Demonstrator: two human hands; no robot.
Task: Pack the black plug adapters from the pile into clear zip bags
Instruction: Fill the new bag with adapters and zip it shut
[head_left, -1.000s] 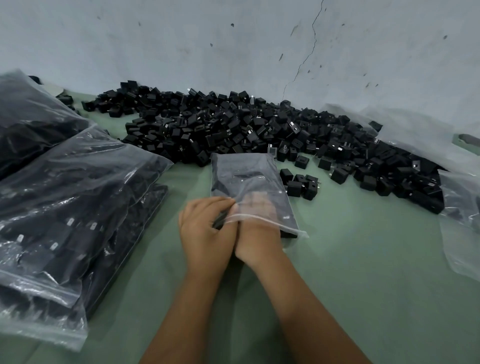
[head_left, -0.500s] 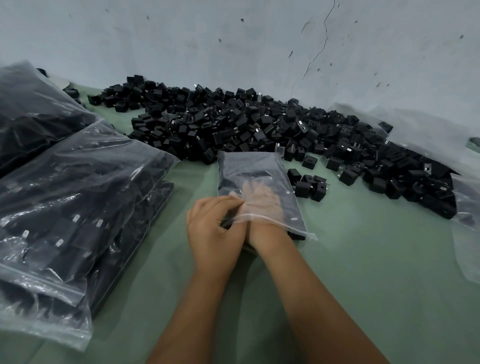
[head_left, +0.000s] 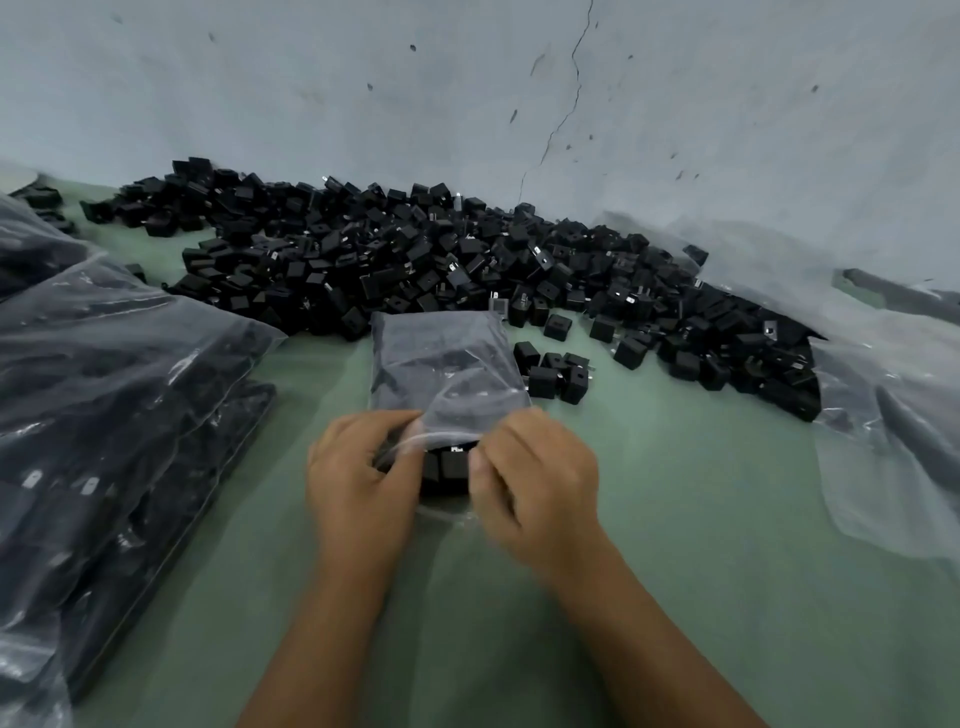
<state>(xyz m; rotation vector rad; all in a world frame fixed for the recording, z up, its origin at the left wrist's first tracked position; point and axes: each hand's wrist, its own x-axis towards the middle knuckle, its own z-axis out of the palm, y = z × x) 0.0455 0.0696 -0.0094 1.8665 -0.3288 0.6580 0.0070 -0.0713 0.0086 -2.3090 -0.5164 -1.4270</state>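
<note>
- The small clear plastic zip bag (head_left: 441, 364), dark with black plug adapters, lies flat at the centre of the frame, its open mouth turned toward the person so both hands can work it.
- The left hand (head_left: 358, 483) pinches the mouth's left edge; the right hand (head_left: 535, 483) pinches the right edge, likely to line up the seal, though blur hides the fingertips.
- Square black adapters (head_left: 449, 462) show at the mouth between the hands.
- The loose pile of black plug adapters (head_left: 415, 260) sits just beyond, within reach.
- Large filled clear bags (head_left: 114, 415) are stacked at the left edge, out of the way; crumpled clear plastic (head_left: 883, 415) lies at the right.
</note>
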